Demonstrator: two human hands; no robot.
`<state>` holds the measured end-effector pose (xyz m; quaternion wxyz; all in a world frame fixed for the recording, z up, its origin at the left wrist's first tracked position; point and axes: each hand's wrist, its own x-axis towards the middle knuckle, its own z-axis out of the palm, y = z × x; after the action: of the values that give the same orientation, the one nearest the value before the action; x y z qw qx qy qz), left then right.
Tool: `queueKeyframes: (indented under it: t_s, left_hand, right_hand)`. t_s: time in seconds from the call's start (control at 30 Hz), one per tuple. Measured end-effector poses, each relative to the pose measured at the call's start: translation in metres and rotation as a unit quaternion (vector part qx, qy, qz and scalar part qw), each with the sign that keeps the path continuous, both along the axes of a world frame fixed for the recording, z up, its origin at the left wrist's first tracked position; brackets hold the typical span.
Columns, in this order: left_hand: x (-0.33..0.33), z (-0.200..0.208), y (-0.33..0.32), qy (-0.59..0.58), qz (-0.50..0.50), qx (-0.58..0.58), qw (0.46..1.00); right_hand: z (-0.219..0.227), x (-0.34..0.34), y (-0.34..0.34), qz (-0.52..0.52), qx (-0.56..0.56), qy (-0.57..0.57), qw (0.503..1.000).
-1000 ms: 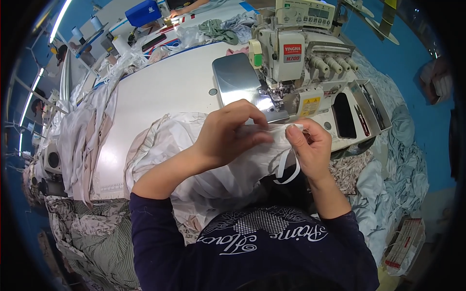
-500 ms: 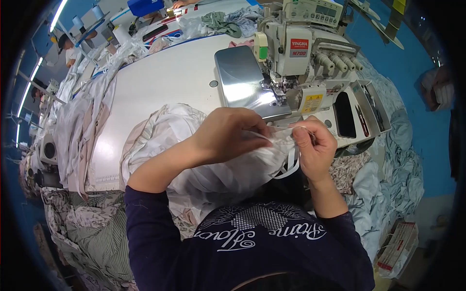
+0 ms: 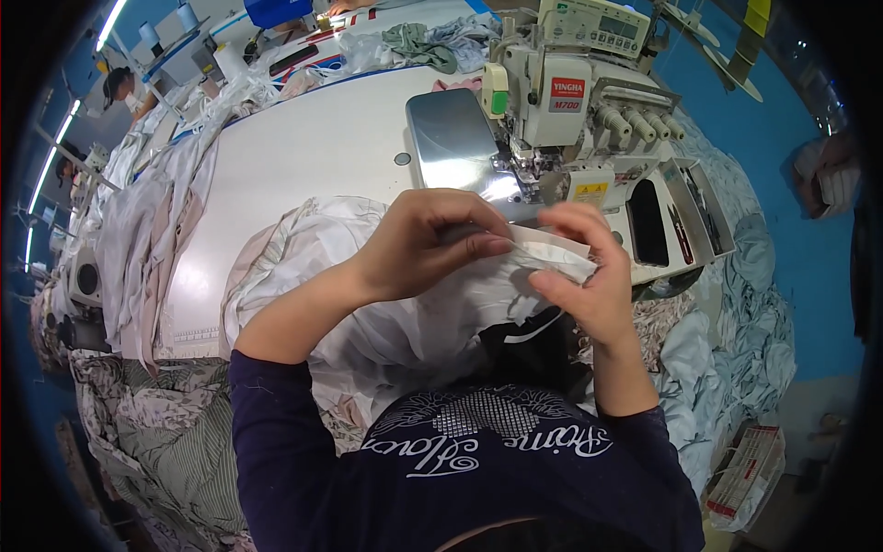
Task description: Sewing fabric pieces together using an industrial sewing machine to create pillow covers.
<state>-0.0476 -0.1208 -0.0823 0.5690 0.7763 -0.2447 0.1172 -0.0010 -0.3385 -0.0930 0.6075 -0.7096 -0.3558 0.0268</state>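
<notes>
A sewing workshop: an industrial sewing machine (image 3: 555, 97) stands on a white bench (image 3: 303, 138), pale fabric (image 3: 750, 304) lies heaped on either side, and thread cones (image 3: 228, 64) and a co-worker (image 3: 118, 85) show farther back.

Head-worn fisheye, facing down, near worktable (image 3: 303, 138).

We cannot see the white cloth (image 3: 428, 317) behind the left hand (image 3: 414, 244), and the top edge cuts off a blue object (image 3: 276, 11) from our view
</notes>
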Motion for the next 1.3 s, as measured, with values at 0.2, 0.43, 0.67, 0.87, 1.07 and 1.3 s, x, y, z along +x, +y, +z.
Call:
queueKeyframes:
  t_s: [0.2, 0.43, 0.67, 0.87, 1.07, 1.3]
  left_hand:
    - [0.0, 0.003, -0.002, -0.004, 0.011, 0.025, 1.0]
    - [0.001, 0.004, -0.002, -0.064, 0.003, 0.022, 0.998]
    - [-0.002, 0.004, -0.002, -0.089, 0.037, 0.054, 0.994]
    - [-0.007, 0.01, -0.004, -0.022, 0.039, 0.017, 0.999]
    - [-0.003, 0.008, -0.001, -0.093, -0.01, 0.033, 0.995]
    - [-0.008, 0.008, -0.001, -0.032, 0.018, 0.022, 0.999]
  right_hand:
    - [0.012, -0.001, 0.008, -0.062, 0.031, -0.224, 0.972]
    - [0.014, 0.005, 0.005, -0.011, -0.026, -0.196, 0.98]
    - [0.017, -0.005, -0.004, -0.07, -0.045, -0.336, 0.938]
    - [0.018, 0.006, -0.005, -0.013, -0.021, -0.032, 0.999]
    - [0.021, 0.02, -0.016, 0.13, -0.031, 0.067, 0.989]
    - [0.01, 0.014, -0.008, 0.074, 0.127, 0.18, 0.973]
